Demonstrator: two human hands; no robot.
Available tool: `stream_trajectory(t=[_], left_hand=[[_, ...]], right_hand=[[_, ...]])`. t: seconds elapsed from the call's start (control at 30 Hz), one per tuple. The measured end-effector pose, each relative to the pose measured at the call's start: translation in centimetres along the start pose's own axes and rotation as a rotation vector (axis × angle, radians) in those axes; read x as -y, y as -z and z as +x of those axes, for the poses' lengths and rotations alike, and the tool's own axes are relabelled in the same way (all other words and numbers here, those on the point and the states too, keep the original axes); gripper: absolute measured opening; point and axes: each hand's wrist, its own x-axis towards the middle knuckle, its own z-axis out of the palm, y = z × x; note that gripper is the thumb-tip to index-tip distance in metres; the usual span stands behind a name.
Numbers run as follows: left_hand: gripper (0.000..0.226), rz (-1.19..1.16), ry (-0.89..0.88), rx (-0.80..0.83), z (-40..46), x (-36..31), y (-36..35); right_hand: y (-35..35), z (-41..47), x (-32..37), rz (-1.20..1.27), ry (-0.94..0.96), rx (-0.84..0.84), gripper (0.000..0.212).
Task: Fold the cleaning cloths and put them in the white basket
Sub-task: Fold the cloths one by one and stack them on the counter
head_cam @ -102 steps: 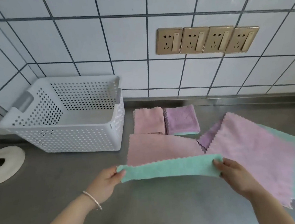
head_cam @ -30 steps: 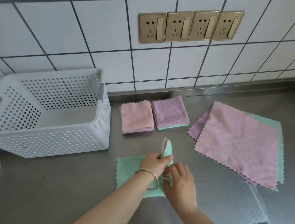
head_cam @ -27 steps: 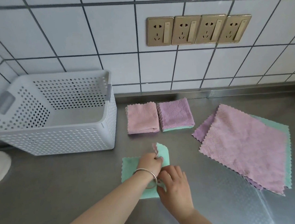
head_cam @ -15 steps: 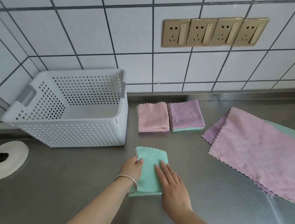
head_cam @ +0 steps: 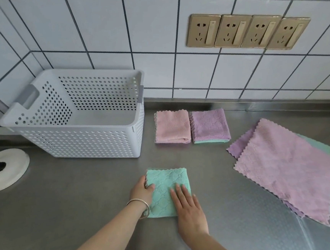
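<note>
A folded green cloth [head_cam: 168, 181] lies flat on the steel counter in front of me. My left hand [head_cam: 142, 192] grips its left edge, thumb on top. My right hand [head_cam: 187, 206] lies flat on its lower right part, fingers spread. Behind it sit a folded pink cloth [head_cam: 172, 126] and a folded purple cloth [head_cam: 210, 124] on a folded green one. To the right lies a stack of unfolded cloths [head_cam: 285, 166], pink on top, purple and green under it. The white perforated basket [head_cam: 85, 139] stands at the back left, with nothing inside.
A round white lid-like object [head_cam: 6, 170] with a dark hole sits at the far left of the counter. The tiled wall with four gold sockets [head_cam: 247, 31] rises right behind the cloths. The steel counter [head_cam: 66, 193] stretches left of my hands.
The green cloth was held stretched between both hands, then folded in half sideways. Now it lies as a small square, and my right hand has flattened onto it.
</note>
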Motion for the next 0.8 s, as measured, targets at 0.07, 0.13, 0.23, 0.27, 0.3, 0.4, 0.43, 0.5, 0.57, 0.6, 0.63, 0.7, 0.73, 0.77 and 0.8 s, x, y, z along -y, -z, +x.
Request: stream_trajectory(t=[0.07,0.13,0.23,0.27,0.3,0.4,0.43,0.5,0.57,0.6,0.63,0.7,0.73,0.77,0.8], left_hand=[[0.037,0.011,-0.001,-0.019,-0.3,-0.2,0.0],[0.038,0.022,-0.004,-0.037,-0.5,-0.7,0.1],[0.038,0.039,-0.006,-0.059,-0.6,-1.0,0.2],[0.038,0.042,-0.003,-0.065,-0.6,-1.0,0.1],[0.037,0.044,-0.003,-0.073,-0.6,-1.0,0.1],[0.037,0.073,-0.005,-0.109,-0.7,-1.4,0.0],[0.037,0.077,-0.002,-0.126,-0.7,-1.5,-0.1],[0.035,0.084,0.015,-0.163,-0.8,-1.5,-0.2],[0.032,0.112,0.033,-0.194,-0.8,-1.5,-0.3],[0.031,0.145,0.042,-0.201,-0.7,-1.5,-0.3],[0.031,0.194,0.053,-0.204,-0.7,-1.6,-0.3],[0.033,0.316,0.085,-0.210,-0.6,-1.8,-0.3],[0.034,0.354,0.092,-0.218,-0.5,-1.7,-0.2],[0.036,0.368,0.088,-0.235,-0.5,-1.6,-0.2],[0.039,0.370,0.077,-0.260,-0.5,-1.3,-0.1]], right_hand=[[0.0,0.1,0.2,0.015,-0.004,0.019,0.143],[0.3,0.2,0.3,0.040,-0.009,0.046,0.143],[0.8,0.2,0.4,0.066,0.014,0.086,0.127],[0.8,0.1,0.4,0.076,0.027,0.092,0.118],[0.9,0.0,0.5,0.082,0.028,0.103,0.116],[0.8,-0.1,0.5,0.099,0.005,0.130,0.138],[0.8,0.0,0.4,0.096,0.007,0.123,0.139],[1.1,0.0,0.5,0.088,0.023,0.144,0.121],[1.3,-0.1,0.6,0.084,0.012,0.145,0.086],[1.5,-0.1,0.6,0.065,-0.003,0.155,0.078],[1.5,0.0,0.6,0.054,-0.004,0.168,0.073],[2.0,0.1,0.5,0.063,-0.020,0.147,0.067],[2.0,0.2,0.5,0.084,-0.042,0.113,0.064],[2.3,0.4,0.4,0.137,-0.087,0.089,0.060],[2.8,0.6,0.3,0.211,-0.154,0.057,0.055]])
